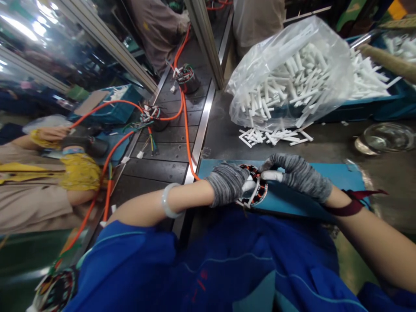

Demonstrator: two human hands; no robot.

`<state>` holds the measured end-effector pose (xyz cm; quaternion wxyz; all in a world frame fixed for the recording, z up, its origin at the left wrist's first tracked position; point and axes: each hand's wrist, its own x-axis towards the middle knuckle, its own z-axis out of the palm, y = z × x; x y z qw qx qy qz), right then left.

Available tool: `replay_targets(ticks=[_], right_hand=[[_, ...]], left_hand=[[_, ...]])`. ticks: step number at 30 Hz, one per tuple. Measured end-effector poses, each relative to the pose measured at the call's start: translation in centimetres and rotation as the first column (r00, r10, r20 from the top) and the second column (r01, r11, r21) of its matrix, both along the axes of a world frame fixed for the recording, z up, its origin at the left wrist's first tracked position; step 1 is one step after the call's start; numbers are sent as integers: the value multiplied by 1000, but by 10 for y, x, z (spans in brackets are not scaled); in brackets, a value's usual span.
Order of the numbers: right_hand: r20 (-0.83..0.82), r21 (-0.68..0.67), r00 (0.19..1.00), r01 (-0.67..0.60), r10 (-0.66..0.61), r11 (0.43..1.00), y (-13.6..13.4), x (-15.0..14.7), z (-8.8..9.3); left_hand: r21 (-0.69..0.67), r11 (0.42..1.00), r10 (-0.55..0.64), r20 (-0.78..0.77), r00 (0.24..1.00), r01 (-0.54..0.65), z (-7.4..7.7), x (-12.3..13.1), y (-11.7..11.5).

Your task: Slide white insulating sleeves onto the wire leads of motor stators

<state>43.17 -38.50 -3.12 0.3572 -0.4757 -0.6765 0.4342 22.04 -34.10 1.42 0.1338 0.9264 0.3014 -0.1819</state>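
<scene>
My left hand (227, 183), in a grey knit glove, grips a round motor stator (256, 190) with copper windings at the near edge of a blue mat (331, 173). My right hand (297, 175), also gloved, rests on the stator's right side and pinches a white strip against it. A loose pile of white plastic strips (273, 136) lies just beyond the mat. Behind that pile a clear bag of white strips (289, 78) leans open.
A dark conveyor (162, 151) at left carries stators with coloured wires (152, 117) and an orange cable (185, 117). Another person's arm (45, 138) works at far left. A blue crate of strips (377, 99) and a metal dish (386, 138) sit at right.
</scene>
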Motion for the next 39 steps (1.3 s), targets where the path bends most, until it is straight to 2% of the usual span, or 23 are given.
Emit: replay_targets(ticks=[2,4,6,8,9,11,13,15,18,21,24,27,29,31,33,36,37,39], right_hand=[[-19,-56,999,24,-25,998,-2,0,0],[-1,-61,999,51,-51,997,-8,1,-2],[29,-51,998,63,-61,997,-17,4,-6],[72,-55,997,28,-24,998,-28,5,-9],[97,-66,995,2,5,998,-33,4,-10],[145,-57,988,-40,48,998,-40,0,-14],[198,5,979,-59,57,998,-41,-5,-19],[254,77,966,-60,39,995,-38,-7,-25],[362,138,932,-30,-22,990,-25,2,-34],[505,251,841,72,-194,965,-6,17,-36],[625,372,711,90,-321,924,15,26,-32],[713,371,642,-3,-282,929,30,26,-31],[767,331,594,-44,-242,943,35,24,-37],[807,303,545,-54,-227,951,37,23,-45],[804,316,539,-27,-253,948,37,25,-52],[735,360,598,55,-319,931,30,31,-54],[716,366,611,84,-338,927,26,33,-52],[647,370,654,180,-392,911,14,35,-45]], left_hand=[[25,1000,0,21,1000,-1,7,12,-1],[23,1000,6,15,1000,-6,21,15,-1],[-24,1000,-10,70,998,12,35,2,0],[-102,990,-71,232,970,97,35,-27,4],[-125,980,-107,314,943,153,29,-46,6],[-129,966,-144,446,883,223,6,-81,10],[-90,966,-174,467,867,242,-22,-107,9],[-7,982,-169,430,887,190,-45,-117,1],[152,988,-84,348,934,33,-63,-104,-18],[221,965,77,280,957,-142,-58,-71,-31],[95,966,207,262,943,-239,-38,-42,-32],[-42,953,296,338,893,-300,-23,-36,-33],[-110,930,362,426,829,-350,-21,-43,-37],[-174,910,409,542,734,-377,-27,-53,-44],[-223,908,408,660,630,-354,-38,-62,-50],[-222,921,366,773,518,-319,-51,-67,-55],[-214,925,354,785,508,-315,-53,-67,-54],[-233,921,374,755,539,-314,-52,-65,-49]])
